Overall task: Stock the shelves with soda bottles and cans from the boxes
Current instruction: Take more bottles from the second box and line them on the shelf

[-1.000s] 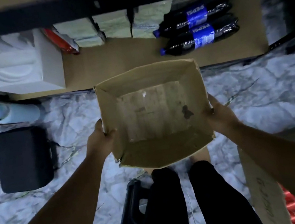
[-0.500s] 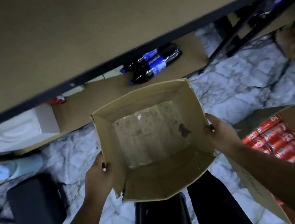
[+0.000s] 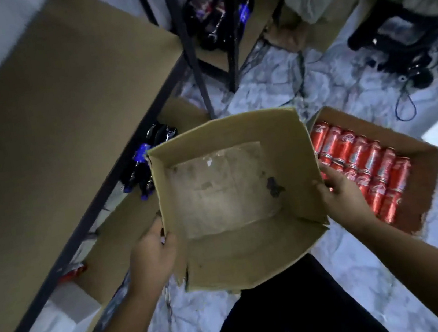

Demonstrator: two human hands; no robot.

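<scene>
1. Cardboard box [image 3: 241, 250]: empty, stained inside, torn at its near corners, held above the marbled floor [image 3: 300, 92].
2. Left hand [image 3: 151, 254]: clasps the box's left wall. Right hand [image 3: 339, 191]: clasps the right rim.
3. Red soda cans [image 3: 367, 167]: in rows in an open carton [image 3: 422, 157], right, just beside the held box.
4. Dark soda bottles [image 3: 152, 158]: lying on the low shelf [image 3: 125, 229], left.
5. Hazard, judged: the torn corners may rip further under the hands' pull, and the box could then drop onto the cans.

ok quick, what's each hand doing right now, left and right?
Left hand: grips the left wall of the cardboard box, which is empty.
Right hand: grips the right wall of the same box.
</scene>
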